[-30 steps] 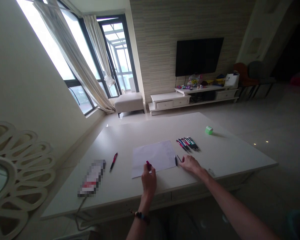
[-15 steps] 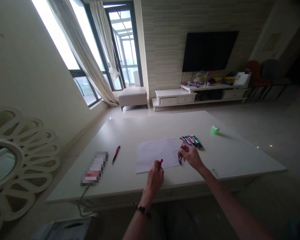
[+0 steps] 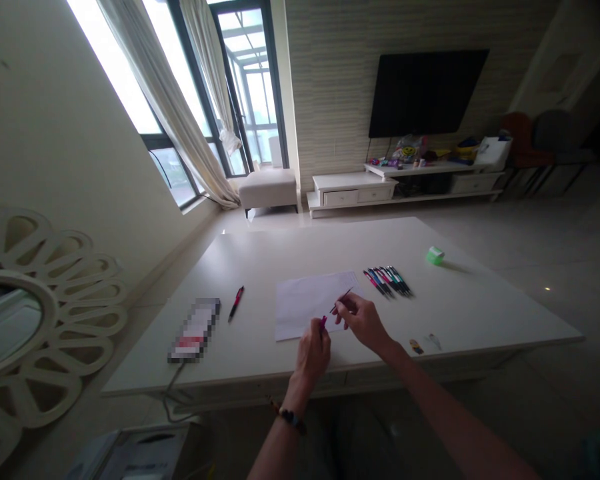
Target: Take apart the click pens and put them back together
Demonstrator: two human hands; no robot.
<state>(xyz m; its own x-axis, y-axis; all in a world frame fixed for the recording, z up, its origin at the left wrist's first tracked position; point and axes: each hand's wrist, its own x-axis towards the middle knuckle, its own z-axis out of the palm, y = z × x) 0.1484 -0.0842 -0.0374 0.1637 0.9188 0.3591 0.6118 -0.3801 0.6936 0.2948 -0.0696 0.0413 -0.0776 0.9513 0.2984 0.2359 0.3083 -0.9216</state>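
My left hand (image 3: 314,348) is closed around a pink pen barrel (image 3: 323,323), whose end shows above the fingers. In my right hand (image 3: 357,317) a thin dark pen refill (image 3: 347,294) is pinched, slanting up to the right. Its lower tip is near the top of the barrel, apart from it. Both hands are over the lower right part of a white sheet of paper (image 3: 300,303). Beyond my right hand a row of several pens (image 3: 387,281) lies side by side on the white table (image 3: 260,260).
A red and black pen (image 3: 237,304) and a phone with a blurred screen (image 3: 195,331) with a cable lie at left. A green and white small box (image 3: 435,255) stands at right. Two small stickers (image 3: 417,346) are near the front edge.
My right hand has moved left from the paper's right edge toward my left hand, with the refill now plainly visible in it. My left hand stays nearly in place.
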